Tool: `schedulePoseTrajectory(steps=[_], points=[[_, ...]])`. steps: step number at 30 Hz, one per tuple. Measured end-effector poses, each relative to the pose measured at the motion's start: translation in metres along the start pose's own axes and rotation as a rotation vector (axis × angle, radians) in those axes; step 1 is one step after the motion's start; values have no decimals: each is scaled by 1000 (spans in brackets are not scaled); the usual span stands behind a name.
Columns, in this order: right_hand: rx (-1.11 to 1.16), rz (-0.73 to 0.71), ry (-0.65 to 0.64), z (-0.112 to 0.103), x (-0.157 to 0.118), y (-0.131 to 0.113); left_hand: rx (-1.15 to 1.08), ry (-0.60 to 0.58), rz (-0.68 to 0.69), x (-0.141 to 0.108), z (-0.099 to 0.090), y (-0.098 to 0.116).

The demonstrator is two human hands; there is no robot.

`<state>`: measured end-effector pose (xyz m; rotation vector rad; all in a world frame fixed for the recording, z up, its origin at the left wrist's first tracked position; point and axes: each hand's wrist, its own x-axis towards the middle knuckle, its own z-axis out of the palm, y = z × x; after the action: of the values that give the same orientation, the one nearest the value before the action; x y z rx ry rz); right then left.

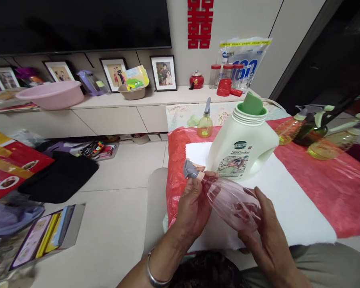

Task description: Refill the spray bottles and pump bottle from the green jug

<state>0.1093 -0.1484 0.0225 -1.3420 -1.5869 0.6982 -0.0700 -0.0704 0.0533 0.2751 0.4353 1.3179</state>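
Note:
A clear pink spray bottle [231,202] is held tilted over a white cloth [300,212], its grey spray head [191,169] pointing to the upper left. My left hand [195,204] wraps its fingers round the neck, just below the spray head. Around the wide base end is my right hand [268,232], thumb and fingers on either side. Just behind the bottle stands a large pale green jug [243,140] with its mouth uncapped and a green piece [252,105] in the opening. A small yellowish spray bottle [205,125] stands behind, left of the jug.
Several spray bottles, one yellowish [333,146], stand at the right on red plastic sheeting [348,196]. Behind, a white cabinet [114,120] holds a pink basin [52,94], framed photos and jars [214,77]. A box of books [48,236] lies on the floor at left.

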Motion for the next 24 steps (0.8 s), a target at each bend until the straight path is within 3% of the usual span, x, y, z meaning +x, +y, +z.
schedulePoseTrajectory(steps=[1,5,6,8,12,14,16,20,22,24], points=[[56,54,-19,0,0,4,12,-8,-5,0,0,0],[668,587,-243,6,4,6,57,-43,-21,-1,-2,2],[726,633,-257,7,5,3,61,-46,-18,-1,-3,3],[585,525,-186,10,7,-2,51,-33,-1,0,-4,3],[-116,-67,23,7,6,-4,33,14,5,1,-6,2],[-205,-190,14,3,5,0,49,-6,0,1,-6,3],[-63,-86,-30,1,4,6,64,-38,3,-1,-4,5],[372,314,-119,13,2,14,104,-89,20,-4,0,10],[441,358,-146,24,3,14,135,-97,28,-6,2,13],[391,295,-157,30,4,12,176,-93,37,-7,5,21]])
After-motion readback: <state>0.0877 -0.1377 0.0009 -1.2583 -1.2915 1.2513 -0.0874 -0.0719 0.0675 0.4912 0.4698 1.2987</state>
